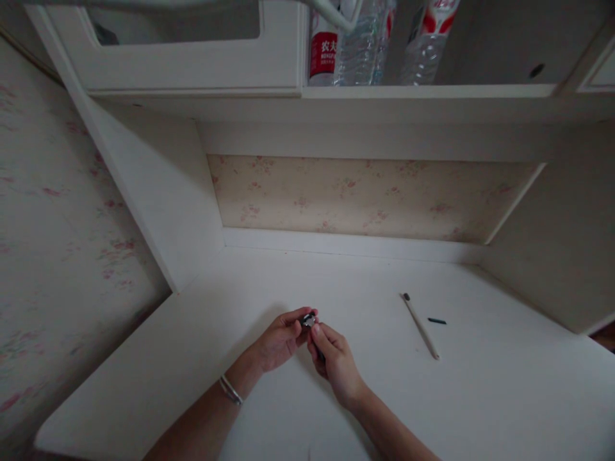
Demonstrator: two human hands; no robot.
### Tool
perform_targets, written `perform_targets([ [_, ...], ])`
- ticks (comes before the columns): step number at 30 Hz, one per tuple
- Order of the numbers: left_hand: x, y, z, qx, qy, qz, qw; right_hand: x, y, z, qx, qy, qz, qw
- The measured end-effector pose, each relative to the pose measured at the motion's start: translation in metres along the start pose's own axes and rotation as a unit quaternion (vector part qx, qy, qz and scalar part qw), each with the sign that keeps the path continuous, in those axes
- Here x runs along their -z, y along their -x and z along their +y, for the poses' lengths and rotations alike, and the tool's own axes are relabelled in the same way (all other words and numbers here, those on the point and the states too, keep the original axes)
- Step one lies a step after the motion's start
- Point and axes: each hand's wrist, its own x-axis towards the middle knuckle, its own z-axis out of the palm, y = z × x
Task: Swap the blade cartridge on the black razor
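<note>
My left hand (281,339) and my right hand (335,362) meet just above the white desk. Between their fingertips is a small black-and-silver object (308,319), its shiny part facing up. My left thumb and fingers pinch it from the left side. The right thumb presses at its near end, and a dark part shows under the curled right fingers. Most of the object is covered by my fingers, so its kind cannot be made out. A bracelet (231,389) circles my left wrist.
On the desk (269,422) to the right lie a pale, slim stick with a dark tip (421,328) and a short dark strip (437,321). Overhead, a shelf (432,93) holds several plastic bottles (358,51). Side panels (158,186) and a back ledge (350,245) enclose the desk.
</note>
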Motion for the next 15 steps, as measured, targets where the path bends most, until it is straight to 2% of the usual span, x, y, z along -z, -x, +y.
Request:
perform_targets([
  [15,0.0016,-0.0001,0.0014,-0.017,-0.034,0.009,0.999,-0.0029,0.0005,-0.0042,-0.020,0.020,0.031,0.999],
])
